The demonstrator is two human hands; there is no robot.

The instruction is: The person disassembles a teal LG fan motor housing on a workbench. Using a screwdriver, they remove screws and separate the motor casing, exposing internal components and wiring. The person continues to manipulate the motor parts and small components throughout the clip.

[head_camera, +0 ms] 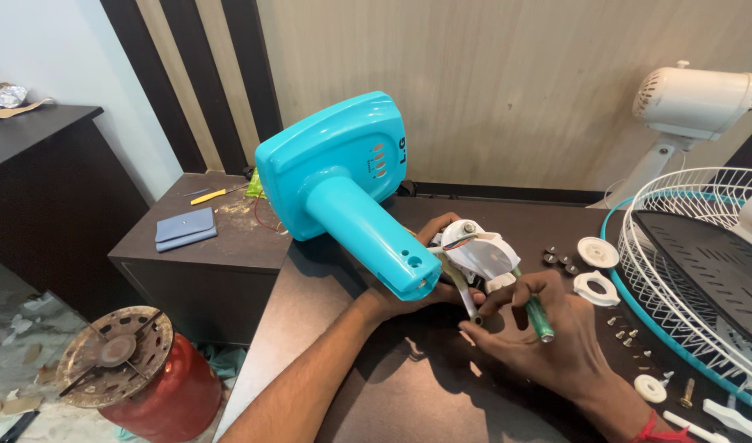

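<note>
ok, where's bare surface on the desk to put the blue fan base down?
Free: dark desk near the front edge, between the left hand forearm and right hand. Side cabinet is partly free between the blue pad and its near edge. Crowded: right side, with screws, white caps and the fan grille.

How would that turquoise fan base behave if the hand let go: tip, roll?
Likely tips: the turquoise fan base is raised off the dark table, its wide foot high, propped by the left hand. Probably stiff moulded plastic, light for its bulk. The round neck might roll a little.
</note>
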